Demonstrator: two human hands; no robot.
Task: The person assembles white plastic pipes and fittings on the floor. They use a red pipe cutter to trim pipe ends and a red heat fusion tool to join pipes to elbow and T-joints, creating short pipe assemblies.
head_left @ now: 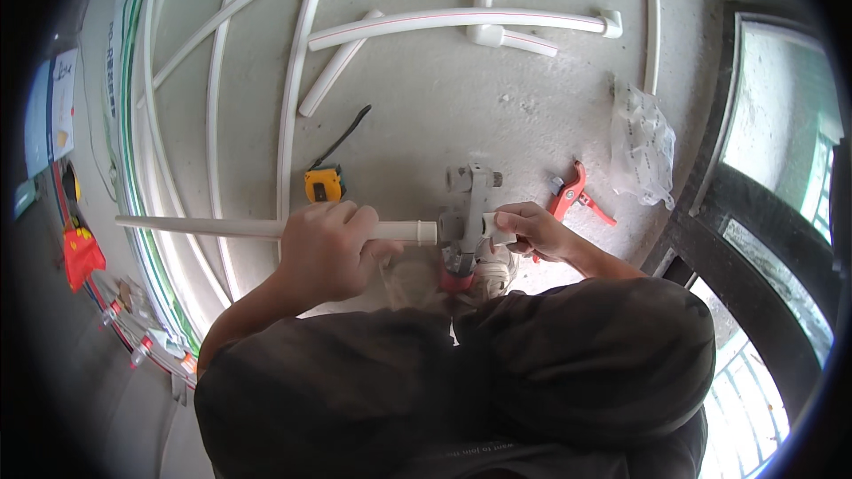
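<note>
My left hand is wrapped round a long white plastic pipe that runs out to the left. The pipe's right end meets a grey socket on one side of a pipe welding tool, which stands between my feet. On the tool's other side, my right hand grips a short white pipe fitting between thumb and fingers, close against the heating plate. How deep either piece sits on the tool is hard to make out. A red-handled pipe cutter lies just beyond my right hand.
A yellow tape measure lies beyond my left hand. Farther off are several white pipes, one with an elbow on its end. A clear plastic bag rests at the right, near a dark-framed glass door. A red bag is far left.
</note>
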